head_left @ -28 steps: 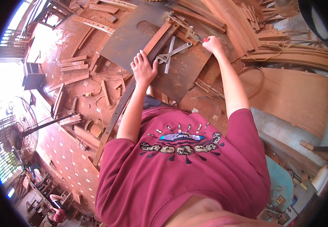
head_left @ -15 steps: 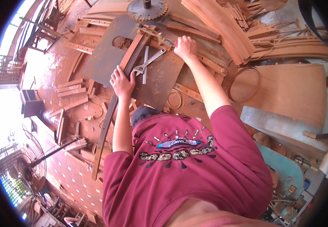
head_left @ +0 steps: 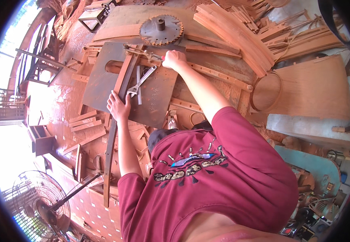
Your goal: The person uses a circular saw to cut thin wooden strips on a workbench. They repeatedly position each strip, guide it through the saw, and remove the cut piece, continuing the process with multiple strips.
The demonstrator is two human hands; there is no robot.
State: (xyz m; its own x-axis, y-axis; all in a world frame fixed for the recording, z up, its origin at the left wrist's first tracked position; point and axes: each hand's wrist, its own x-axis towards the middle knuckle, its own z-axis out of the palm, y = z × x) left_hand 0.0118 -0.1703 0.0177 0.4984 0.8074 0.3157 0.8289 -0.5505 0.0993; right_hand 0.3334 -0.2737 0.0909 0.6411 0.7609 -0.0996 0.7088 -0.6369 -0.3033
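Observation:
My right hand (head_left: 174,59) is closed round the red handle of a metal screw clamp (head_left: 146,53). That clamp lies across the far end of a long wooden bar (head_left: 127,76), which runs toward me over a dark metal tabletop (head_left: 154,97). Partway along the bar, my left hand (head_left: 119,106) grips it, fingers over one edge and thumb on the other side. Between my hands an adjustable wrench (head_left: 143,82) rests on the tabletop, crossing a thin metal strip (head_left: 139,94).
A toothed circular saw blade (head_left: 160,36) stands beyond the clamp. Stacked curved boards (head_left: 235,38) lie at the far right, with a broad wooden panel (head_left: 308,88) nearer. Wood offcuts (head_left: 84,123) litter the dusty floor at left, near a standing fan (head_left: 41,205).
The whole view has shifted, showing more of the saw blade. My right hand stays on the clamp handle with the wrist turned somewhat, and my left hand keeps its hold on the bar.

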